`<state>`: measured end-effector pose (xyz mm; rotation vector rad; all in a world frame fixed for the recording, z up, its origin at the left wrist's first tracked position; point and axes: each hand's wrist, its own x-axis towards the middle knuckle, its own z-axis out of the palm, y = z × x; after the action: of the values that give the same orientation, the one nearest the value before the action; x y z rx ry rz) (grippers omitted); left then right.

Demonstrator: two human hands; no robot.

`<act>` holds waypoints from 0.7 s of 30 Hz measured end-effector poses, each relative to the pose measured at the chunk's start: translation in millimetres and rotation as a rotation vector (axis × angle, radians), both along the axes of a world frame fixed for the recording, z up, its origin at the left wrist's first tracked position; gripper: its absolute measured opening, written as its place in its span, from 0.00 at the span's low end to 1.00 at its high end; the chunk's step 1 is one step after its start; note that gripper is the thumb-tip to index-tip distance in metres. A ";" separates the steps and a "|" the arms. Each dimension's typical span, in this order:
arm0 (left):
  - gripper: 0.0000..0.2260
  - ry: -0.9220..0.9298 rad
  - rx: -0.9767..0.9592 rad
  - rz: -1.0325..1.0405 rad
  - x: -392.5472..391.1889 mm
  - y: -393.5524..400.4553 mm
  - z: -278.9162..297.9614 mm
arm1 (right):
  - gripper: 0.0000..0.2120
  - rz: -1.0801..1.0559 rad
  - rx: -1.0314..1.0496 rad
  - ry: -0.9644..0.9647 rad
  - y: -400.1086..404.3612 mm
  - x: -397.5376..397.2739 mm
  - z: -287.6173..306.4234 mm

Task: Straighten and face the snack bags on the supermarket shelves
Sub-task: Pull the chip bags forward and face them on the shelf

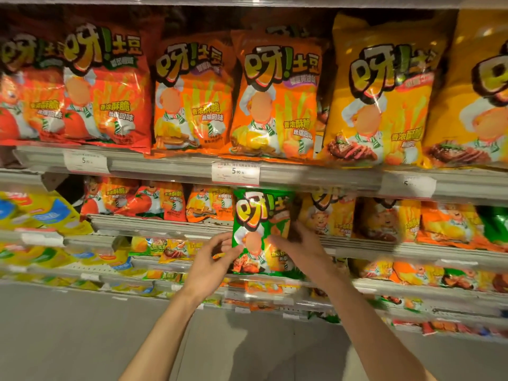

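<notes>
Head view shows both hands, left hand (pixel 210 259) and right hand (pixel 298 247), gripping a glossy green crinkly snack bag (pixel 261 229) before the second shelf (pixel 165 225), mid-facing; next, I'd guess, seating it upright in its row.

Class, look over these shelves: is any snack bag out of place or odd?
Yes. The green bag is held in front of the second shelf by the left hand and right hand, among orange bags and yellow bags. Its colour matches neither neighbour.
</notes>
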<state>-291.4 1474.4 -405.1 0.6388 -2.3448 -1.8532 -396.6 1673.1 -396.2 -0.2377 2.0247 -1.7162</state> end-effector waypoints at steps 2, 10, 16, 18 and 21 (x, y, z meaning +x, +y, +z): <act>0.11 -0.019 0.014 0.015 8.3 7.6 -0.8 | 0.23 -0.019 -0.023 -0.017 6.2 11.9 -0.5; 0.09 0.002 0.070 -0.075 37.9 46.0 8.0 | 0.25 -0.132 -0.039 -0.028 45.1 67.9 12.9; 0.08 0.118 0.071 -0.167 48.3 78.3 14.5 | 0.19 -0.253 0.001 0.060 98.6 99.1 21.5; 0.06 0.149 0.105 -0.154 49.1 88.2 14.4 | 0.18 -0.313 0.011 0.075 121.3 106.9 25.6; 0.13 0.180 0.112 -0.146 49.2 107.3 18.3 | 0.17 -0.409 0.025 0.089 160.2 113.1 30.5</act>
<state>-242.2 1581.7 -386.8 0.3018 -2.2397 -2.0197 -283.5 1833.2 -365.7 0.1209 2.2773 -1.9444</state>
